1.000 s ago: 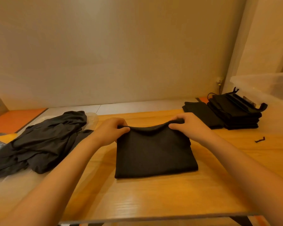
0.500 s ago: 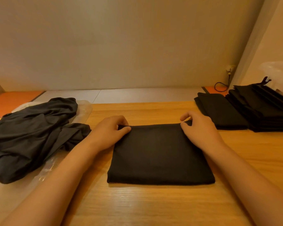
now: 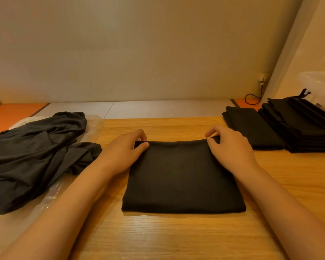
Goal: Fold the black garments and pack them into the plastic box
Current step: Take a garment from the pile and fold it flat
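Garment in hand: a square-folded black fabric garment (image 3: 183,177) lies flat at the centre of the light wooden tabletop (image 3: 176,237), between the two forearms, its far edge under both hands.
Left hand: the left hand (image 3: 124,149) pinches the garment's far left corner, thumb on top and fingers curled over the far edge.
Right hand: the right hand (image 3: 231,147) pinches the far right corner in the same way, lifting that corner slightly.
Unfolded pile: a crumpled heap of dark garments (image 3: 36,152) sits at the left on a clear plastic sheet (image 3: 94,124), just beside the left forearm.
Finished pile: a stack of folded black garments (image 3: 296,128) lies far right, near the right hand but apart from it.
Box: a translucent plastic box (image 3: 321,81) shows partly at the far right edge, behind the stack.
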The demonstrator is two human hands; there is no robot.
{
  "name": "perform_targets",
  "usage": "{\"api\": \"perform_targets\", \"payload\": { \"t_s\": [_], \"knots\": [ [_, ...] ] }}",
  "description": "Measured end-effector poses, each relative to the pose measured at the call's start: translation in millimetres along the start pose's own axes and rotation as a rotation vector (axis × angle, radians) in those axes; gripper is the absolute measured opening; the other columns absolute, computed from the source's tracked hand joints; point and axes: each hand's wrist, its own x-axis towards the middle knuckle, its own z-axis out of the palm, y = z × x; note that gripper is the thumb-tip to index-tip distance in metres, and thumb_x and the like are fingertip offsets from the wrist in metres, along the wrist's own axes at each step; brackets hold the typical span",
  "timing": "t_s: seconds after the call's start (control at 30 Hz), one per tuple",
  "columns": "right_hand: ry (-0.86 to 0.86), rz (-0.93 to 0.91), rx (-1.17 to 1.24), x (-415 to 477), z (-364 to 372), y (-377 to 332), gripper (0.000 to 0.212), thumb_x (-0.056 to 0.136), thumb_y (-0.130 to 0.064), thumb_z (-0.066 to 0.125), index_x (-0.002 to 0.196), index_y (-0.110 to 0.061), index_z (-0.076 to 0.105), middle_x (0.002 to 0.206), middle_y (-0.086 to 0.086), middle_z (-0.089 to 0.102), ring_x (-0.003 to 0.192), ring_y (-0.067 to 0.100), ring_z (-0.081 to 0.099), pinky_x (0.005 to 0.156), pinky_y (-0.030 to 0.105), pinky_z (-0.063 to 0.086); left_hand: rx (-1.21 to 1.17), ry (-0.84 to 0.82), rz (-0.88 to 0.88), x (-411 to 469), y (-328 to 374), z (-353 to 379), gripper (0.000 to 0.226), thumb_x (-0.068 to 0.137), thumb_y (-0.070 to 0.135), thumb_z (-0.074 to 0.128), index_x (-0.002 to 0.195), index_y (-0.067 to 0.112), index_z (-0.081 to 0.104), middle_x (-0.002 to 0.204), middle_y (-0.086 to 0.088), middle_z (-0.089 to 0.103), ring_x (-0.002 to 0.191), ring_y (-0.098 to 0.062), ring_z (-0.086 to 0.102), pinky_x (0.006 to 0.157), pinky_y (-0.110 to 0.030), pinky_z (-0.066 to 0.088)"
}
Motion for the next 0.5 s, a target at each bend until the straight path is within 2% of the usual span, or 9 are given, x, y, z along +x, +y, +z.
{"api": "perform_targets", "payload": {
  "t_s": [0.17,0.27,0.37,0.5],
  "knots": [
    [0.044,-0.033,-0.030,0.1,-1.8,-4.7,0.017,0.098,-0.029,0.050,0.113,-0.032,0.057,0.107,-0.008,0.060,0.093,0.018,0.057,0.071,0.031,0.041,0.045,0.061,-0.011,0.6,1.0,-2.4,0.013,0.097,0.041,0.045,0.105,0.032,0.050,0.109,0.010,0.054,0.081,-0.009,0.051,0.061,-0.024,0.041],
    [0.031,-0.003,-0.090,0.8,1.8,-2.0,0.018,0.097,-0.030,0.051,0.113,-0.030,0.058,0.111,-0.005,0.062,0.094,0.020,0.059,0.074,0.034,0.045,0.055,0.114,-0.003,2.1,2.2,1.1,0.015,0.097,0.042,0.046,0.107,0.031,0.050,0.105,0.009,0.057,0.080,-0.008,0.052,0.061,-0.025,0.044],
    [-0.040,0.032,-0.139,2.5,5.5,0.7,0.019,0.098,-0.031,0.051,0.114,-0.028,0.060,0.115,-0.003,0.062,0.100,0.019,0.058,0.075,0.034,0.044,0.095,0.116,-0.004,3.3,2.9,6.9,0.015,0.097,0.042,0.047,0.107,0.031,0.051,0.102,0.007,0.060,0.077,-0.009,0.051,0.057,-0.025,0.040],
    [-0.003,-0.025,-0.170,3.3,7.1,0.0,0.026,0.097,-0.035,0.050,0.121,-0.026,0.057,0.122,-0.003,0.057,0.116,0.016,0.048,0.080,0.034,0.045,0.168,0.139,-0.033,4.0,5.5,10.6,0.027,0.096,0.041,0.048,0.120,0.029,0.049,0.116,0.005,0.059,0.091,-0.013,0.056,0.068,-0.031,0.049]
  ]
}}
